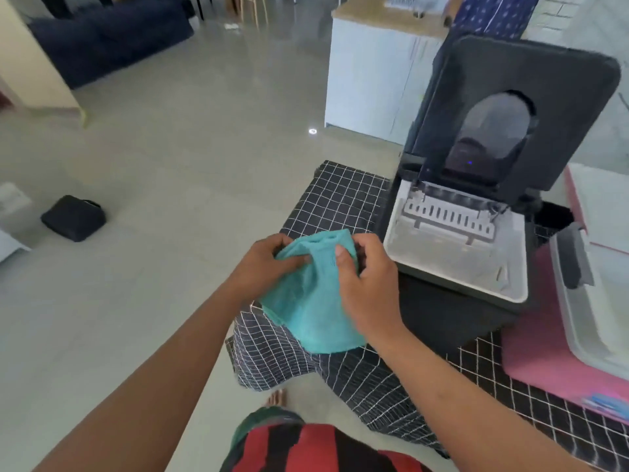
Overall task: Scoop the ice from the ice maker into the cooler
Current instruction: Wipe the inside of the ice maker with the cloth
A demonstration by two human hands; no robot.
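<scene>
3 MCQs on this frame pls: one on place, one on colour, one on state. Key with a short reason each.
1. Where is the ice maker relative to the hands?
A. To their right, on the checked cloth
B. On the floor to their left
C. Behind the sofa

2. What colour is the towel?
A. Red
B. Turquoise
C. White

3. What state is the ice maker's lid in?
A. Shut
B. Taken off and lying on the floor
C. Raised, standing open

Key: 1 A, the ice maker sits on the checked cloth right of both hands. 2 B, the towel held by the left hand and right hand is turquoise. 3 C, the lid stands upright behind the exposed white interior.
</scene>
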